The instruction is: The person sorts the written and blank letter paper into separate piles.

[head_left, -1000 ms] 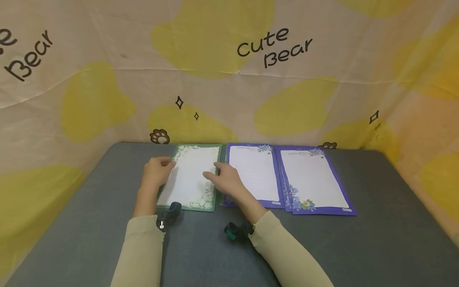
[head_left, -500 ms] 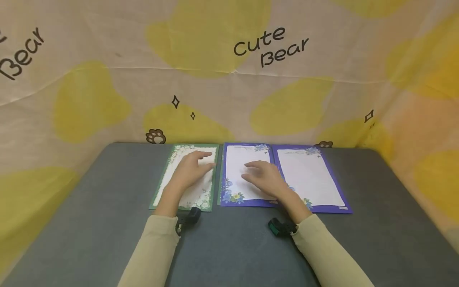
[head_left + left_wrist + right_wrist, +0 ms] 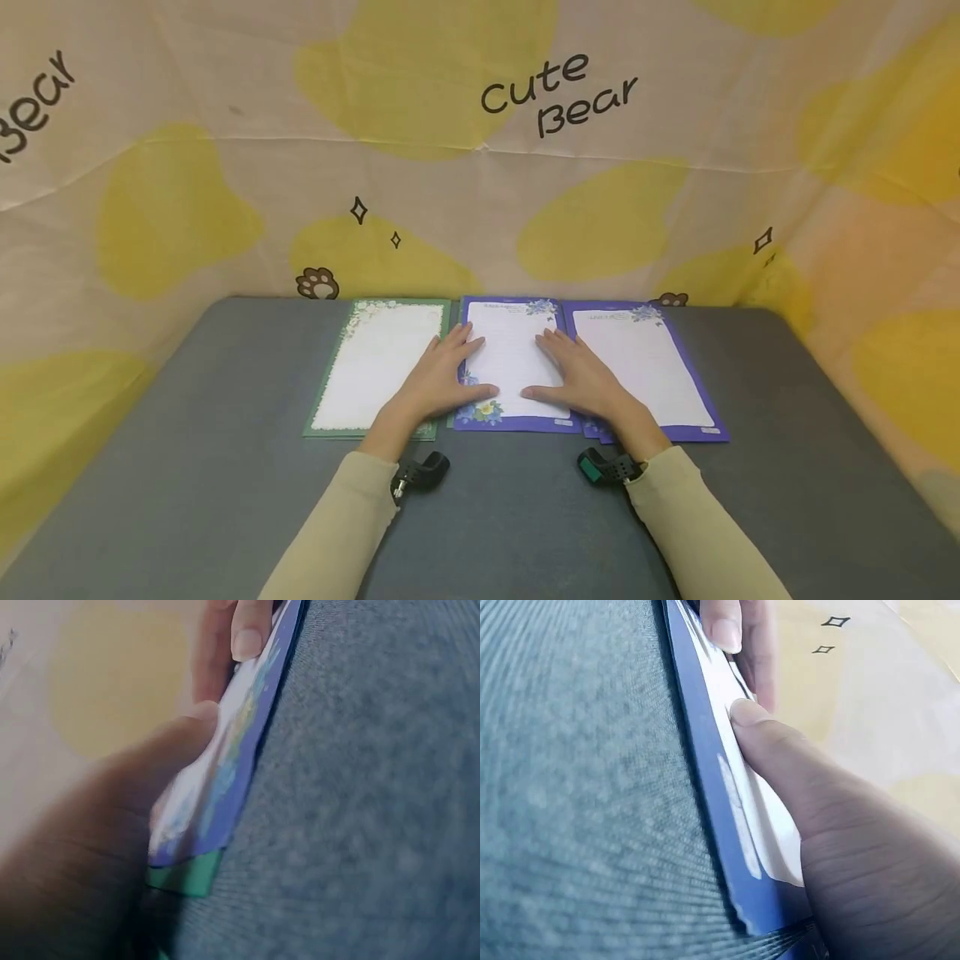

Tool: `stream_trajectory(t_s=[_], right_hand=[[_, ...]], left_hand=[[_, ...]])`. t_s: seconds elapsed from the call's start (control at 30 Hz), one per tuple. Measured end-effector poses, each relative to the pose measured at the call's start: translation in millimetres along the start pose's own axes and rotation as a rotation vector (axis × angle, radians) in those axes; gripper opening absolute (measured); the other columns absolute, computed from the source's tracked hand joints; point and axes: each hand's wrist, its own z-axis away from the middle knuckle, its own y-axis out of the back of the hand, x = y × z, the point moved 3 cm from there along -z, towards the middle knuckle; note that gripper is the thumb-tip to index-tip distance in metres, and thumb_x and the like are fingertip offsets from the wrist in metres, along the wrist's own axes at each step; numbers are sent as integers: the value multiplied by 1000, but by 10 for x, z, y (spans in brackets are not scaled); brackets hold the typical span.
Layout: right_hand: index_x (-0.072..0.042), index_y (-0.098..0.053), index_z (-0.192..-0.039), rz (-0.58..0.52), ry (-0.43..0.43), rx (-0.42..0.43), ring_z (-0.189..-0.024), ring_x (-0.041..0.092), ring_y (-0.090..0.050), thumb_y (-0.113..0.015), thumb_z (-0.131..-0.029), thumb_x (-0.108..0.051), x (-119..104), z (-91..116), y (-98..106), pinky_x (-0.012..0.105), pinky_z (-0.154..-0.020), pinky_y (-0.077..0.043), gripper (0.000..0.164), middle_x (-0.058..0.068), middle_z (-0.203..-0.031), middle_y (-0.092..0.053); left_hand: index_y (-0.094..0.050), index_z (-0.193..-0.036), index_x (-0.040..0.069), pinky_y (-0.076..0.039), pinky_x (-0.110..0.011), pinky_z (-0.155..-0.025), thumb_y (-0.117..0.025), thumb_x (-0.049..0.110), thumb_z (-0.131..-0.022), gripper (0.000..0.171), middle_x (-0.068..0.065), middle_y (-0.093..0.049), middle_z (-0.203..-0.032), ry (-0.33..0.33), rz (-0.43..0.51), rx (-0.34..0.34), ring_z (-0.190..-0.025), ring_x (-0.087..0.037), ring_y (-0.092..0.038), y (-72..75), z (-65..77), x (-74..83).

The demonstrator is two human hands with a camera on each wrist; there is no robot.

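Note:
Both hands are at the middle purple-bordered sheet of stationery paper [image 3: 510, 358], which has blue flowers in its corners. My left hand [image 3: 435, 379] lies across its left side with fingers spread, partly over the green-bordered sheet [image 3: 363, 367]. On the opposite side my right hand [image 3: 588, 379] spreads its straight fingers at the sheet's right edge, overlapping the right purple-bordered sheet [image 3: 652, 367]. The two thumbs point toward each other over the white area. In the left wrist view, a green corner [image 3: 196, 876] sticks out from beneath the purple sheet.
The sheets lie side by side near the back edge of a grey cloth-covered table [image 3: 480, 517]. Another purple edge [image 3: 595, 429] shows under the right sheet. Behind hangs a yellow-patterned fabric backdrop [image 3: 420, 250]. Each wrist wears a black strap [image 3: 420, 473].
Both hands have moved right from the sides of the green-bordered sheet to the middle purple one. Their fingers have spread out and lowered. The head view has shifted slightly.

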Motion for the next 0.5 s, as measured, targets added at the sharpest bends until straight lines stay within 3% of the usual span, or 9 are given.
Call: stream_trajectory(t_s=[0.13,0.3,0.5], right_hand=[[-7,-40,-155,31,-10,0,-155,34,-28,-71,-84,-64,-2,1,-12,56,-128,-15,97,15,-163,-36],[-6,-47,-151,55,22,49,-149,35,-40,-73,-83,-61,-23,6,11,56,-126,-23,92,15,-157,-46],[-5,-59,-141,45,42,146,-134,37,-56,-75,-85,-55,-51,21,36,54,-117,-39,76,15,-143,-62]], left_hand=[[-38,-157,18,-7,-57,-129,-69,67,-82,95,-6,-24,-169,-7,-28,-9,-159,-30,-15,-32,-2,-28],[-46,-153,18,-9,-57,-128,-70,67,-82,90,-7,-38,-164,-7,-38,-8,-158,-32,-21,-36,-6,-33],[-61,-142,23,-27,-54,-125,-77,59,-81,72,-9,-56,-149,36,37,66,-147,-34,-41,-16,-12,-32]])
